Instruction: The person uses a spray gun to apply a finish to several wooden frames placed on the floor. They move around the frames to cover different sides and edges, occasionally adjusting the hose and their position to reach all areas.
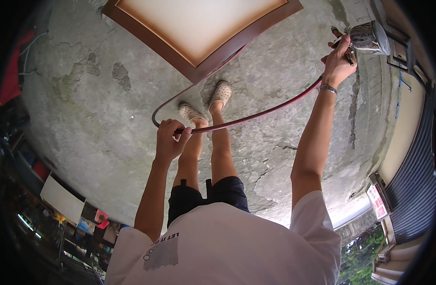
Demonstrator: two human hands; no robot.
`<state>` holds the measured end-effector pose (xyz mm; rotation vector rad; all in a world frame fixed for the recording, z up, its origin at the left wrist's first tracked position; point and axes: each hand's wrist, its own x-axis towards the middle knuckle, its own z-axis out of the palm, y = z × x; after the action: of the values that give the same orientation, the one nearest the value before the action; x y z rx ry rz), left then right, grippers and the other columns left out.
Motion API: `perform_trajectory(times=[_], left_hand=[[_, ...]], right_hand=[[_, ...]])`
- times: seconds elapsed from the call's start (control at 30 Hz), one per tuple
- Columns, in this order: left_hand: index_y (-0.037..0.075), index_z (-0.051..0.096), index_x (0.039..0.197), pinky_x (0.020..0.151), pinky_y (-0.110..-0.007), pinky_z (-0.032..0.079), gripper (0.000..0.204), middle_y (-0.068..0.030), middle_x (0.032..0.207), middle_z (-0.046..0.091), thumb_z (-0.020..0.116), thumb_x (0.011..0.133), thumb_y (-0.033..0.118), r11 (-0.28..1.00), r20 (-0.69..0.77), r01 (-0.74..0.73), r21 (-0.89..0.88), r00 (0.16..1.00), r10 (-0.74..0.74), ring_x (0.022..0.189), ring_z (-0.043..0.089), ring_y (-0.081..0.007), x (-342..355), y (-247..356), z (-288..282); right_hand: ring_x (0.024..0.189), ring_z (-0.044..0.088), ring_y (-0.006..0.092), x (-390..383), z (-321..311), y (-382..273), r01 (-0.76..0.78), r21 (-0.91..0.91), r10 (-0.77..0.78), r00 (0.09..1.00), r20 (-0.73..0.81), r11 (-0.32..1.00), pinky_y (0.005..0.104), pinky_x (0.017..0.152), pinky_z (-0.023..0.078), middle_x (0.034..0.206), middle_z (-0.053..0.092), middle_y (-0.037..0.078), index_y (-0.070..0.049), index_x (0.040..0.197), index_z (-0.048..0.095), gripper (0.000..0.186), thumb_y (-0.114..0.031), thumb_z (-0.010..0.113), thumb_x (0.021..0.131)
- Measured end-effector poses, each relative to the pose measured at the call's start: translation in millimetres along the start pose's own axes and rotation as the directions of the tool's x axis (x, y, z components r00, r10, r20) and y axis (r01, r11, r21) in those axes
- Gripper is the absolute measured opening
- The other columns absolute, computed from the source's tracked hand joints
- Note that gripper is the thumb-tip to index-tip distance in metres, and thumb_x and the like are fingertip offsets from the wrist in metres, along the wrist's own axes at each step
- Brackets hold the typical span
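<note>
My right hand [340,64], stretched out at the upper right, is closed around a paint spray gun [336,34]. A paint-stained grey cup [368,39] sits at the gun's far side. From below that hand a dark red hose [261,114] curves down across my legs. My left hand [171,139] pinches the hose in front of my left leg; beyond it the hose loops up and passes behind a panel. That panel [203,28], pale in the middle with a brown border, fills the top centre, one corner pointing toward my feet. Neither hand touches it.
Cracked grey concrete floor [104,142] spreads around my beige clogs [221,92]. Cluttered shelves with a white board [62,198] line the left. A corrugated shutter [413,175] and a lit sign [378,202] stand at the right; a dark metal frame [408,54] is beside the cup.
</note>
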<state>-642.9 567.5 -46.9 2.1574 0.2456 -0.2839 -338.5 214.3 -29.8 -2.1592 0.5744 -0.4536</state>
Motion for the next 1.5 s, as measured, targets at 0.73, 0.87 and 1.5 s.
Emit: perform_trajectory(times=[0.73, 0.87, 1.5], left_hand=[[0.004, 0.049, 0.056, 0.063, -0.041, 0.037, 0.044, -0.0111, 0.051, 0.041, 0.075, 0.088, 0.018, 0.973, 0.015, -0.041, 0.229, 0.999, 0.038, 0.052, 0.042, -0.0298, -56.4, -53.5, -59.9], [0.004, 0.049, 0.056, 0.063, -0.040, 0.037, 0.044, -0.0114, 0.050, 0.040, 0.076, 0.088, 0.017, 0.970, 0.039, -0.061, 0.237, 0.998, 0.053, 0.052, 0.041, -0.0297, -60.0, -57.4, -62.2], [0.008, 0.057, 0.071, 0.066, -0.038, 0.038, 0.025, -0.0032, 0.059, 0.051, 0.074, 0.089, 0.016, 0.999, 0.049, 0.007, 0.031, 0.999, -0.008, 0.060, 0.047, -0.0226, -17.3, 0.5, -8.9]], right_hand=[[0.052, 0.045, 0.0126, -240.5, -61.5, -22.2, -0.097, 0.007, 0.078, 0.842, 0.534, 0.995, 0.0324, 0.052, 0.041, 0.058, 0.054, 0.010, 0.001, 0.104, 0.078, 0.032, -0.031, 0.070, 0.100], [0.052, 0.046, 0.0138, -266.6, -71.3, -34.0, -0.143, 0.029, 0.095, 0.782, 0.616, 0.989, 0.0326, 0.052, 0.042, 0.058, 0.055, 0.012, 0.000, 0.105, 0.078, 0.031, -0.030, 0.073, 0.098], [0.047, 0.055, 0.0113, -15.5, -18.1, 9.6, -0.086, 0.034, 0.082, 0.992, 0.097, 0.996, 0.0302, 0.043, 0.047, 0.065, 0.064, 0.006, -0.005, 0.100, 0.082, 0.047, -0.047, 0.062, 0.101]])
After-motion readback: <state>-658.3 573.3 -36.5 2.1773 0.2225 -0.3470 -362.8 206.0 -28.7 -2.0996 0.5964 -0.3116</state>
